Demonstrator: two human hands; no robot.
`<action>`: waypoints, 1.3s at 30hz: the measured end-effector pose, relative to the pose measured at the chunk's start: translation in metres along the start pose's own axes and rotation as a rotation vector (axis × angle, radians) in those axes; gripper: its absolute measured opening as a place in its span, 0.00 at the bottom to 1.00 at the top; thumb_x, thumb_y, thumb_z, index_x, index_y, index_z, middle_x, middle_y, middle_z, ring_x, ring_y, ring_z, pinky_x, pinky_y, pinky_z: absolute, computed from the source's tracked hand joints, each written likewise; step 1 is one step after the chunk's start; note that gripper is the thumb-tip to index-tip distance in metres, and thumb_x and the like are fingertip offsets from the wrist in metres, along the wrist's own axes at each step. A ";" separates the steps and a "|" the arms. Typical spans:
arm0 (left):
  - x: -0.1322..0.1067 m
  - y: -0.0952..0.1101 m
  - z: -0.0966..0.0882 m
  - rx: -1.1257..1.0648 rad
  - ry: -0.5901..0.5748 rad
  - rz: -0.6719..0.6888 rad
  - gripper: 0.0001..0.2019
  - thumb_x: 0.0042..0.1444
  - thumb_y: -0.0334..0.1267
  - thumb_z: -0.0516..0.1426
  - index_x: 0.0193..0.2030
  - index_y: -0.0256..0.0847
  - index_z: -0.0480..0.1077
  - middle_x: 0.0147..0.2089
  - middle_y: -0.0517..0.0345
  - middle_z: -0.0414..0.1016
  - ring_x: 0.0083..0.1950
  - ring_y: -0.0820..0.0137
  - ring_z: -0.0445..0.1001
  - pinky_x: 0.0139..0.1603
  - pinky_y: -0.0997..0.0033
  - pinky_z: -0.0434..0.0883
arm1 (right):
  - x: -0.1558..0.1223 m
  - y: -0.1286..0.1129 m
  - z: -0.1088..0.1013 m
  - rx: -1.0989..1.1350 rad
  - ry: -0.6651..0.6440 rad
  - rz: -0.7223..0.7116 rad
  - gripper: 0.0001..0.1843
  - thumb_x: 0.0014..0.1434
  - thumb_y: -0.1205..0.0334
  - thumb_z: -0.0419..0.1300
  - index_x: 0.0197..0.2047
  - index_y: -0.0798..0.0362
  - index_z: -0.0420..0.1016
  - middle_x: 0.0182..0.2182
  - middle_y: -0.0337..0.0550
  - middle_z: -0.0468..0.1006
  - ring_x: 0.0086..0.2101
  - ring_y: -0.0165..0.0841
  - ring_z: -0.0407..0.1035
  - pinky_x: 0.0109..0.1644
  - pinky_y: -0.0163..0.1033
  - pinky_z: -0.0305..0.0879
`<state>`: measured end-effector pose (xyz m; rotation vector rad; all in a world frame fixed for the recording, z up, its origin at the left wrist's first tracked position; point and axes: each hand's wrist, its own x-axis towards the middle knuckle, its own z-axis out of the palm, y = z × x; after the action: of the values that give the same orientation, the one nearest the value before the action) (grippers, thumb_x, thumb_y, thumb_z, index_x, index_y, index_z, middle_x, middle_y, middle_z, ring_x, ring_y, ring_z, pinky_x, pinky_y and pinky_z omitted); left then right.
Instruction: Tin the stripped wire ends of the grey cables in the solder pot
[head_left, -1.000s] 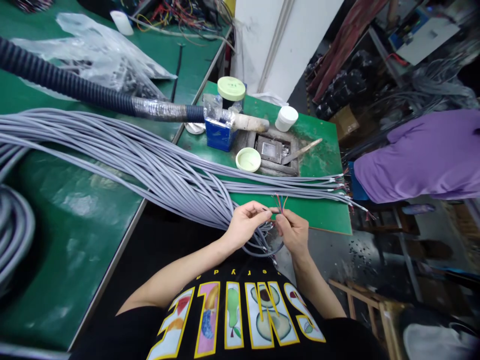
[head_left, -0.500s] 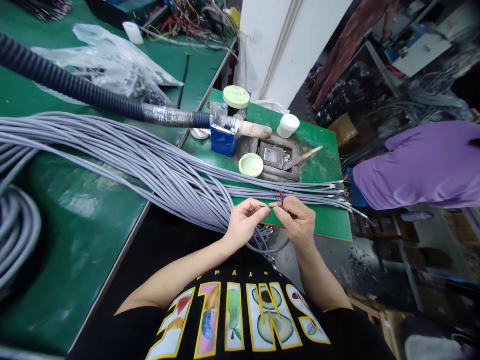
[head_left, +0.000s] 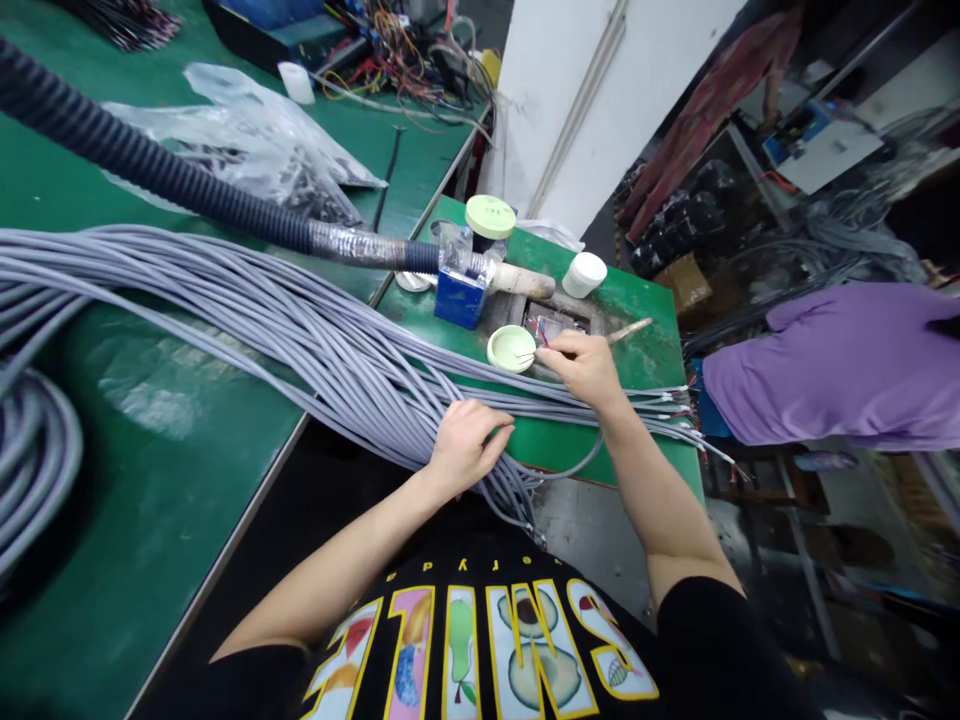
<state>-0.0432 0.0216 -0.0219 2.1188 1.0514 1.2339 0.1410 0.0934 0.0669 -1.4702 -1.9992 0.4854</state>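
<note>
My right hand (head_left: 586, 365) is pinched shut on the stripped end of a grey cable (head_left: 570, 470), whose coloured wire tips reach over the pale green dish (head_left: 511, 348) beside the solder pot (head_left: 553, 327). My left hand (head_left: 466, 442) rests with curled fingers on the thick bundle of grey cables (head_left: 300, 330) at the bench edge; whether it grips any cable I cannot make out. Finished cable ends (head_left: 679, 400) lie fanned out to the right on the green board.
A black corrugated hose (head_left: 172, 175) runs across to a blue box (head_left: 459, 295). A green-lidded jar (head_left: 489, 217), a white tub (head_left: 584, 273), a plastic bag (head_left: 247, 150) and tangled wires sit behind. A person in a purple top (head_left: 832, 360) is at the right.
My right hand has carried the cable end forward from in front of my chest to the dish by the solder pot. My left hand let go and dropped onto the bundle.
</note>
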 end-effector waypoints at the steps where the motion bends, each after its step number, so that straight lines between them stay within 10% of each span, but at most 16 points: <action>1: -0.003 -0.005 0.002 0.061 -0.017 0.051 0.07 0.59 0.35 0.54 0.38 0.41 0.73 0.33 0.55 0.78 0.36 0.68 0.71 0.41 0.64 0.61 | 0.009 0.004 0.003 -0.039 -0.047 0.002 0.17 0.53 0.61 0.56 0.16 0.55 0.68 0.18 0.36 0.62 0.22 0.26 0.57 0.28 0.35 0.51; 18: -0.011 -0.016 0.013 0.125 -0.008 0.121 0.07 0.58 0.33 0.53 0.40 0.42 0.72 0.31 0.56 0.76 0.34 0.69 0.71 0.43 0.64 0.62 | 0.041 0.016 0.037 -0.471 -0.326 0.018 0.14 0.52 0.64 0.53 0.21 0.56 0.76 0.23 0.41 0.73 0.25 0.28 0.59 0.28 0.36 0.44; 31: -0.011 -0.015 0.013 0.157 0.012 0.138 0.07 0.58 0.33 0.53 0.40 0.42 0.71 0.30 0.57 0.75 0.34 0.69 0.71 0.44 0.64 0.62 | 0.045 0.056 -0.018 -0.425 0.042 0.174 0.16 0.50 0.61 0.53 0.16 0.57 0.73 0.19 0.43 0.72 0.24 0.30 0.62 0.29 0.36 0.51; 39: -0.010 -0.016 0.014 0.161 0.024 0.156 0.06 0.57 0.32 0.54 0.40 0.43 0.70 0.30 0.58 0.76 0.33 0.70 0.72 0.44 0.64 0.62 | 0.051 0.085 -0.009 -0.531 0.048 0.360 0.15 0.48 0.60 0.53 0.22 0.56 0.79 0.23 0.45 0.78 0.28 0.33 0.67 0.31 0.36 0.52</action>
<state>-0.0406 0.0228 -0.0453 2.3530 1.0434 1.2871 0.1981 0.1685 0.0353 -2.1603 -1.9140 0.0499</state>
